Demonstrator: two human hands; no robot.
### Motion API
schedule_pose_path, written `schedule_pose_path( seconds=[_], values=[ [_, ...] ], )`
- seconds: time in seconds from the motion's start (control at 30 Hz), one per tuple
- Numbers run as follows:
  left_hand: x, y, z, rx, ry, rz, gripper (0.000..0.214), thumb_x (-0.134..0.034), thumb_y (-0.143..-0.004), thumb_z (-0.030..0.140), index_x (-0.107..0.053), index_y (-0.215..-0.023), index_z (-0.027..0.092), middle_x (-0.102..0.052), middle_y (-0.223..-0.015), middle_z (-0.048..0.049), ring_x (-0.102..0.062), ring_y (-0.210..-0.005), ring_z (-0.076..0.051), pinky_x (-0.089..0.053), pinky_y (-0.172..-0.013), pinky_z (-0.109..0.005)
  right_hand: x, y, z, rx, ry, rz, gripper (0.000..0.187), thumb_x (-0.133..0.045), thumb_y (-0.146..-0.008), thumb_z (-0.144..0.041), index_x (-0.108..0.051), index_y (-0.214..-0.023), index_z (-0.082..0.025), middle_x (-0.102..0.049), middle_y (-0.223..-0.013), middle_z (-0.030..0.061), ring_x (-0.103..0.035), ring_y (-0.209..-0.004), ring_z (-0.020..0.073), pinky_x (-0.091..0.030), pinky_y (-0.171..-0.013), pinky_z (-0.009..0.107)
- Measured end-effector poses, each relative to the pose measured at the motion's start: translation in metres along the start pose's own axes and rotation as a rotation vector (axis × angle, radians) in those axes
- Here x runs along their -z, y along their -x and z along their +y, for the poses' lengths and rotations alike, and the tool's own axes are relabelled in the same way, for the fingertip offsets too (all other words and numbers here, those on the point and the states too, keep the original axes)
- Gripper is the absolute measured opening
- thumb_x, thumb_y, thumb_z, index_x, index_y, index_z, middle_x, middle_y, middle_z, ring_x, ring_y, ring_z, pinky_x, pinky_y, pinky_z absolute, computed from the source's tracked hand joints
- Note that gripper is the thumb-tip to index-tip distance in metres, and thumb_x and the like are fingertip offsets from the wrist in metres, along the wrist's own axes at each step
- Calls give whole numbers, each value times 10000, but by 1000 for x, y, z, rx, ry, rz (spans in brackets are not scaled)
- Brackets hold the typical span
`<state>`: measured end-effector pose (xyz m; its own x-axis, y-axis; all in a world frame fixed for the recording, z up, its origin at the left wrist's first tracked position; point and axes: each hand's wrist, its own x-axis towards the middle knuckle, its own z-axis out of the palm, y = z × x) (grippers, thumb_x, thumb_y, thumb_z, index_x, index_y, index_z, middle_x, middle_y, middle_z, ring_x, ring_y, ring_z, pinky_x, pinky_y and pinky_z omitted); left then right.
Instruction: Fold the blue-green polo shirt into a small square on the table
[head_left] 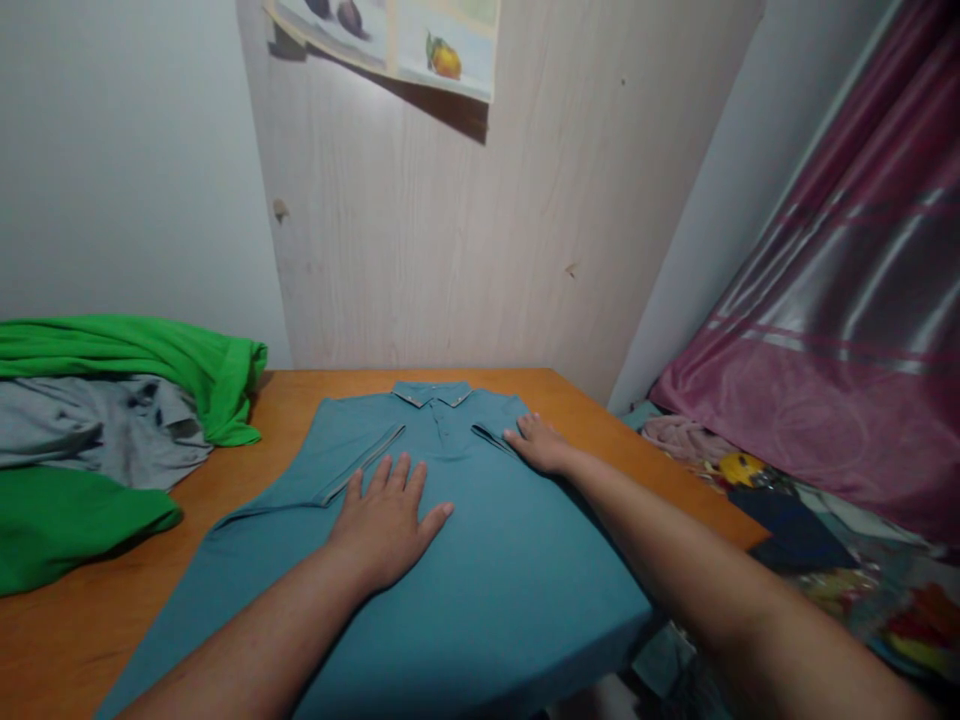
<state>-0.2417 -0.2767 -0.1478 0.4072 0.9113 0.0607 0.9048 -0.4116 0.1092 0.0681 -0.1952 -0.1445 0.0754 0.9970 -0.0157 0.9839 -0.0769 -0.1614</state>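
A teal polo shirt (480,560) lies front side up on the wooden table, its collar (433,392) at the far end and its hem draped over the near edge. Both short sleeves are folded inward over the chest. My left hand (390,525) rests flat on the shirt's front, fingers spread, just beside the cuff of the left-hand sleeve (352,455). On the other side, my right hand (538,442) lies with outstretched fingers on the folded right-hand sleeve (495,437), near the shoulder. Neither hand grasps the cloth.
Bright green (142,350) and grey (112,425) garments are heaped at the table's left. The orange-brown table (592,425) meets a pale wall panel with a fruit picture (442,50). To the right hang pink curtains (840,400), with assorted items below.
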Motion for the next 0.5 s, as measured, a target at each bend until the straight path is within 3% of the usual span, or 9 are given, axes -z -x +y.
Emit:
schedule_pose_path(
  seconds=[0.1, 0.23, 0.5],
  values=[
    [0, 0, 0, 3, -15, -4, 863, -235, -933, 737, -369, -1570, 170, -245, -1656, -147, -173, -1539, -377, -120, -1202, -634, -7, 11, -2, 12, 14, -30, 923, -155, -967, -747, -246, -1603, -83, -159, -1674, 177, -79, -1555, 311, -111, -1232, 503],
    [-1, -1, -1, 5, -14, -14, 873, -220, -932, 742, -361, -1574, 166, -237, -1657, -147, -167, -1539, -383, -129, -1197, -645, 0, 19, -9, 2, -3, -26, 921, -148, -963, -748, -316, -1578, -83, -182, -1666, 193, -116, -1548, 335, -125, -1222, 538],
    [4, 2, 1, 7, 4, -30, 881, -195, -936, 742, -344, -1580, 159, -216, -1661, -148, -152, -1543, -376, -117, -1202, -645, -4, 56, -26, 75, 42, -30, 909, -219, -963, -737, -249, -1606, -94, -178, -1669, 175, -90, -1555, 311, -66, -1235, 502]
  ],
)
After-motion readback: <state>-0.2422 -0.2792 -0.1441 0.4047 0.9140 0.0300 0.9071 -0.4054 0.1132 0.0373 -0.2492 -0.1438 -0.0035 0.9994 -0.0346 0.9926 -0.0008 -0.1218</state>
